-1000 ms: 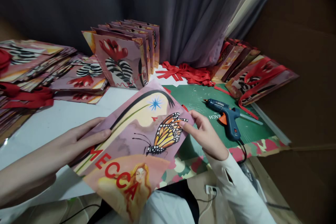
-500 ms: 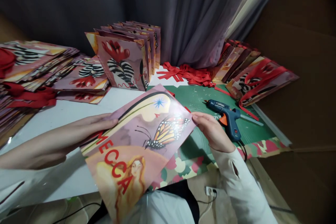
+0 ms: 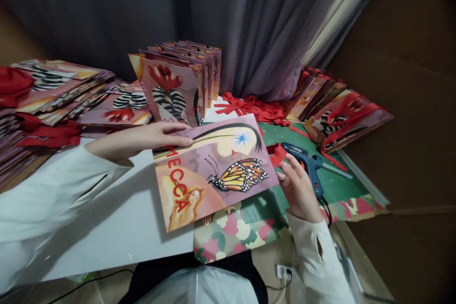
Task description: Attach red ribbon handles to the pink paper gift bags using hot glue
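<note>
A printed paper bag (image 3: pixel 235 171) with a butterfly, a blue star and red MECCA letters is held flat and tilted above the table. My left hand (image 3: pixel 160 137) grips its upper left edge, fingers on top and thumb hidden. Beside the bag's right end, my right hand (image 3: pixel 299 190) pinches a short red ribbon (image 3: pixel 278 154) that stands out from behind the edge. Whether the ribbon is fixed to the bag cannot be seen. Just beyond that hand, a blue glue gun (image 3: pixel 311 166) lies on the green cutting mat (image 3: pixel 342 178).
Several similar bags (image 3: pixel 178 85) stand at the back. Flat bags (image 3: pixel 71 90) are stacked left, with red ribbons (image 3: pixel 50 130) over them. Loose red ribbons (image 3: pixel 252 107) lie near the curtain (image 3: pixel 221 23). Ribboned bags (image 3: pixel 349 116) lean at the back right by a brown cardboard wall (image 3: pixel 409 118).
The bag has turned to lie more level and moved right and away from my body. My left hand moved with it. My right hand has shifted from the bag's corner onto the red ribbon.
</note>
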Available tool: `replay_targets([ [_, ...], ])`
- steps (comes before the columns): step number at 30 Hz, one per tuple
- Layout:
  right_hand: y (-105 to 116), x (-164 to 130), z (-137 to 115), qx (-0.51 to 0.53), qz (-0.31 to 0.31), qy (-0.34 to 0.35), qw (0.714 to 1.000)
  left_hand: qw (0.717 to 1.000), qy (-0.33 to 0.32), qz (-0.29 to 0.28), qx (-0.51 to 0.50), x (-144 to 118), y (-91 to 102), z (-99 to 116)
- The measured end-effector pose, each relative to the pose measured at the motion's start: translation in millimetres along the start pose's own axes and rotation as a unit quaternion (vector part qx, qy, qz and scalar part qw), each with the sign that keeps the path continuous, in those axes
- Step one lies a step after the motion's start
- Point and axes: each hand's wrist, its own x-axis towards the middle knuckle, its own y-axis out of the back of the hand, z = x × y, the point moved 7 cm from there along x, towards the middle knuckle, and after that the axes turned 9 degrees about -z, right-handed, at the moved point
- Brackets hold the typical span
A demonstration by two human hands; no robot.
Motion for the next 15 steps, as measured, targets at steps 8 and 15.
replay_targets([
  [8,4.8,-46.5,11.1,-0.155,0.065,0.026,0.985,0.98,-0.111,-0.152,-0.065,52.7,-22.5,31.1],
  [15,18.1,-57.8,19.0,-0.126,0.077,-0.017,0.989,0.966,-0.089,-0.238,-0.051,59.1,-46.0,34.3],
])
